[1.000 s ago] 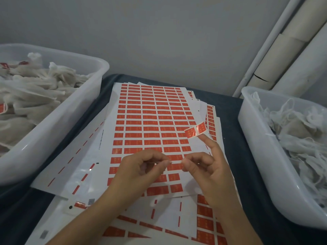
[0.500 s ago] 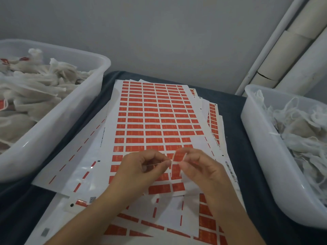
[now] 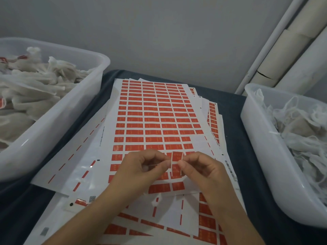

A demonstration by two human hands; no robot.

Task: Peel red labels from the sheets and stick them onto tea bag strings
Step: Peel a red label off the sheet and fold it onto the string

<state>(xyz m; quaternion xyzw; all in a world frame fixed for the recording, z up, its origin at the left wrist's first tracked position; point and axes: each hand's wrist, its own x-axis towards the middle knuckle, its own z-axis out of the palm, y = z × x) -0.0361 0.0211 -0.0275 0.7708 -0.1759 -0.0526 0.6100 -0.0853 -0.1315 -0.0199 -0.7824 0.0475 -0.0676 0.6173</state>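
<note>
A top sheet of red labels (image 3: 157, 117) lies on a spread of label sheets in the middle of the dark table. Both hands hover over its near end. My left hand (image 3: 141, 172) pinches a thin tea bag string (image 3: 155, 164) between thumb and forefinger. My right hand (image 3: 203, 170) pinches a peeled red label (image 3: 176, 164), which stands upright between the two hands and meets the string's end. The tea bag itself is hidden under my left hand.
A white tub (image 3: 58, 121) full of tea bags, some with red labels, stands on the left. Another white tub (image 3: 261, 156) with tangled white tea bags stands on the right. Used backing sheets (image 3: 74, 167) lie lower left. White pipes (image 3: 283, 50) lean at the back right.
My right hand has brought the peeled label down from above the sheet to the string held by my left hand; the label now stands upright between the fingertips.
</note>
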